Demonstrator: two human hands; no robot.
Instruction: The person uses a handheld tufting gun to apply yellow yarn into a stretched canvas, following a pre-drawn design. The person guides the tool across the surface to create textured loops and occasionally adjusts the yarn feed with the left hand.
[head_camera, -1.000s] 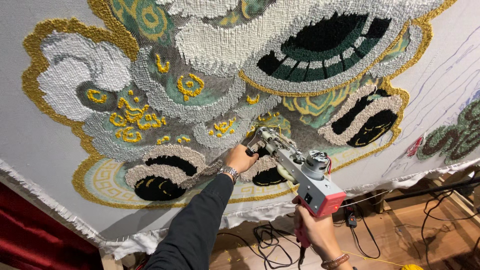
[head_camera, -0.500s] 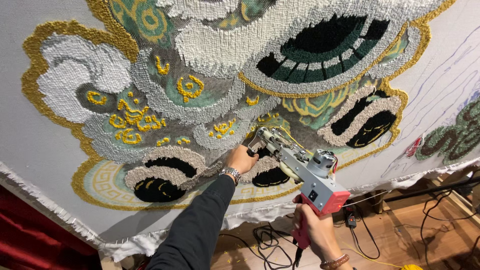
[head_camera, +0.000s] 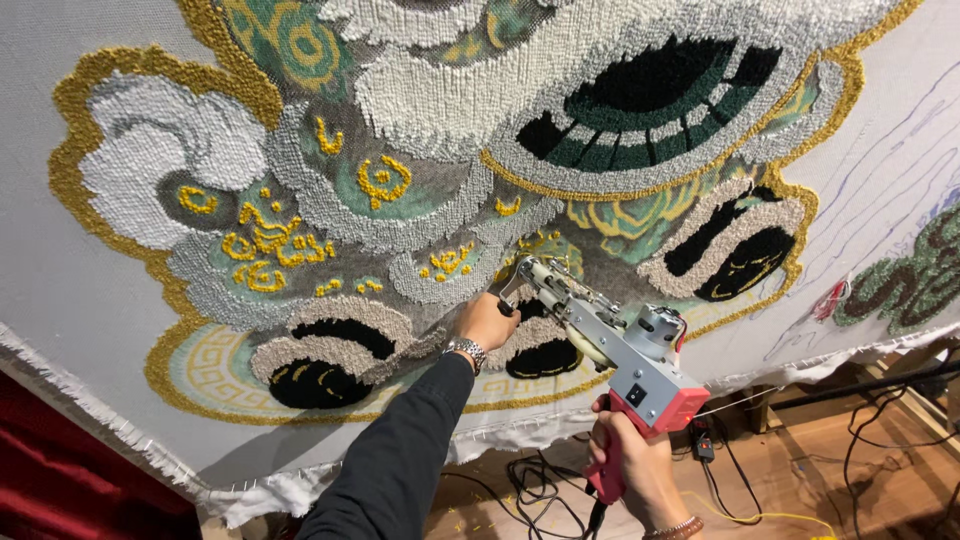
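A grey and red tufting gun (head_camera: 620, 350) points its needle end into a large stretched cloth (head_camera: 60, 300) that carries a tufted design in gold, grey, green, black and white yarn. My right hand (head_camera: 640, 470) grips the gun's red handle from below. My left hand (head_camera: 487, 318), in a dark sleeve with a wristwatch, holds the gun's front grip against the tufted pile (head_camera: 440, 210), close to a black patch with a white outline.
The cloth's frayed lower edge (head_camera: 270, 490) hangs above a wooden floor (head_camera: 820, 480) with black cables and a yellow cord. A red curtain (head_camera: 70, 470) shows at the lower left. A green tufted patch (head_camera: 900, 280) and drawn lines sit at the right.
The gun and both hands have shifted slightly to the right and down along the cloth.
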